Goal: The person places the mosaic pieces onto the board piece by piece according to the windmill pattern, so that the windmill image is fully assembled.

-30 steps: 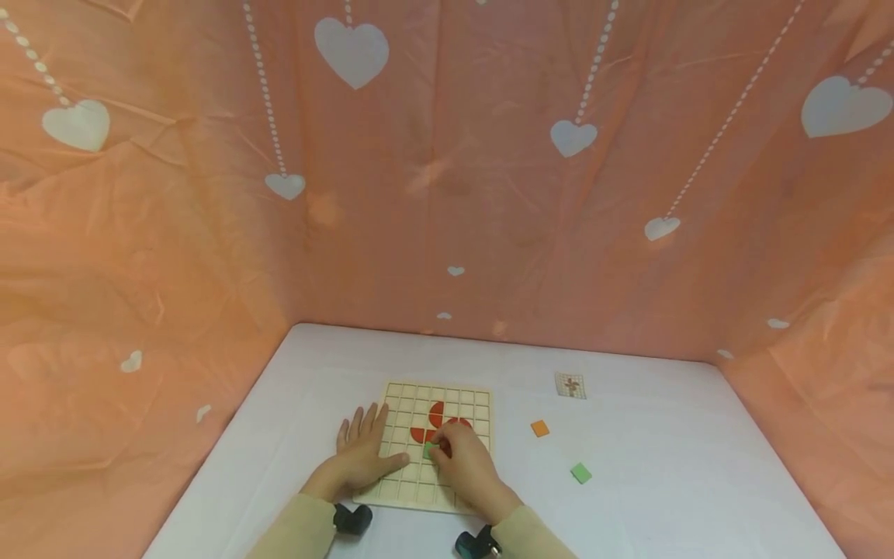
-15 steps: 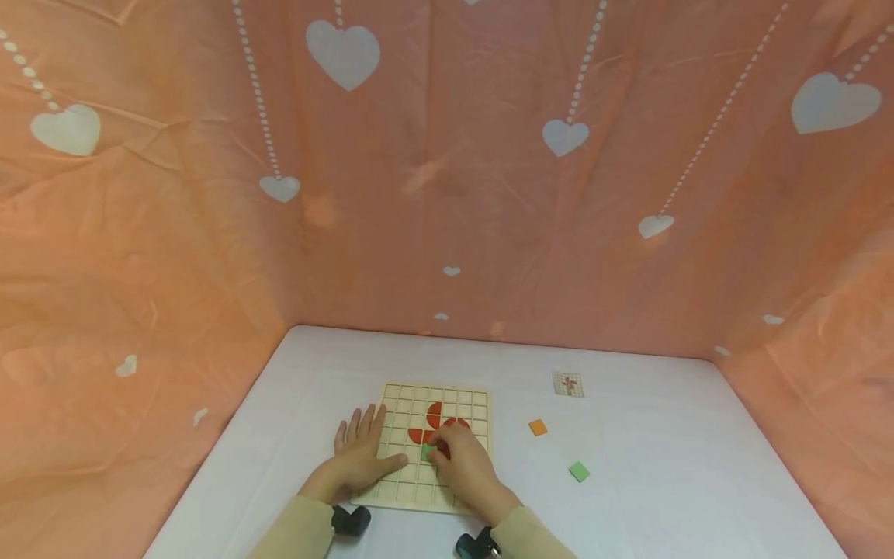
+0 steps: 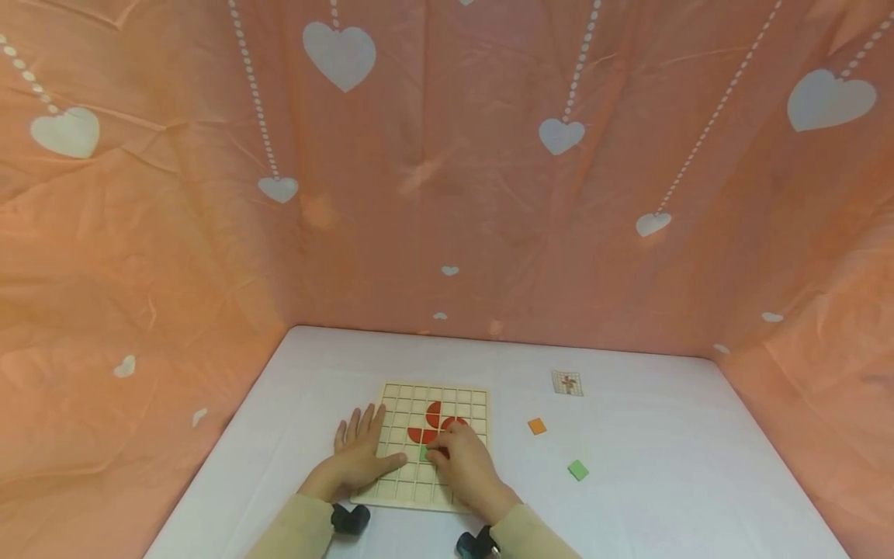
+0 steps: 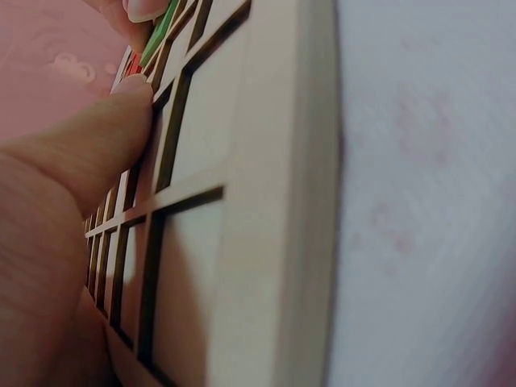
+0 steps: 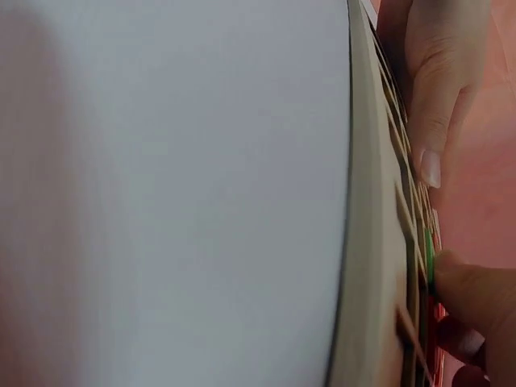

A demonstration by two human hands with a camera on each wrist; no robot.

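A pale wooden grid board (image 3: 400, 491) lies on the white table, with several red rounded pieces (image 3: 434, 415) set in its middle squares. My left hand (image 3: 358, 458) rests on the board's left side, fingers straight and thumb stretched inward across the squares. Over the centre, my right hand (image 3: 466, 466) pinches a small green square tile (image 3: 423, 454) just below the red pieces. The left wrist view shows this green tile (image 4: 159, 34) tilted at the grid bars under the right fingertips. Part of the red pattern is hidden behind the right hand.
To the right of the board lie an orange square tile (image 3: 536, 426) and another green tile (image 3: 578, 470). Farther back is a small card (image 3: 568, 383) printed with a grid and a red figure. An orange curtain (image 3: 489, 194) with white hearts encloses the table.
The whole head view has shifted slightly left. My right hand stays at the green tile, of which a little less shows now. The left hand keeps its place on the board.
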